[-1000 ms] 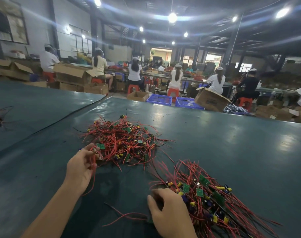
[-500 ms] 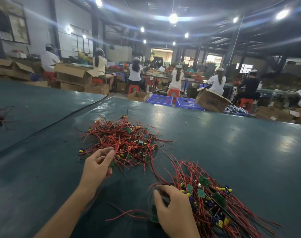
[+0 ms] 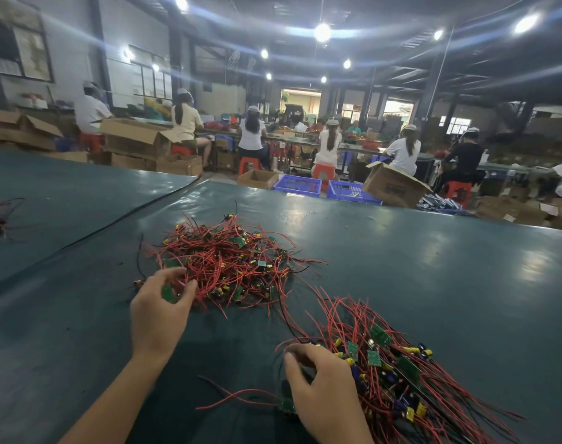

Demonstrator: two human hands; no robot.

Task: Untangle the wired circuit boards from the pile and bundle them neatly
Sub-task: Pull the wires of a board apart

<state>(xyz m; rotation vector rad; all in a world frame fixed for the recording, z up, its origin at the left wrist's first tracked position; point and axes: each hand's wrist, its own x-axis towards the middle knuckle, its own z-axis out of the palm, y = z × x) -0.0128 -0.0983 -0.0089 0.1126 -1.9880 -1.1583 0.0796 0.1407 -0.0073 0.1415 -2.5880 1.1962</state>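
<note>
Green board [image 3: 168,293] pinched in left hand [image 3: 158,315] fingers at tangled pile [image 3: 228,261] edge | right hand [image 3: 324,390] fingers curled over bundle [image 3: 404,376] end, grip unclear | both on teal surface [image 3: 433,267]

Your desk [image 3: 433,283]: glossy dark-teal sheet cover. Your wires [image 3: 228,257]: smooth red plastic insulation. Boxes [image 3: 391,187]: matt brown cardboard.

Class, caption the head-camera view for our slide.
Left hand pinches a green board at the tangled pile; right hand grips the neater bundle.
</note>
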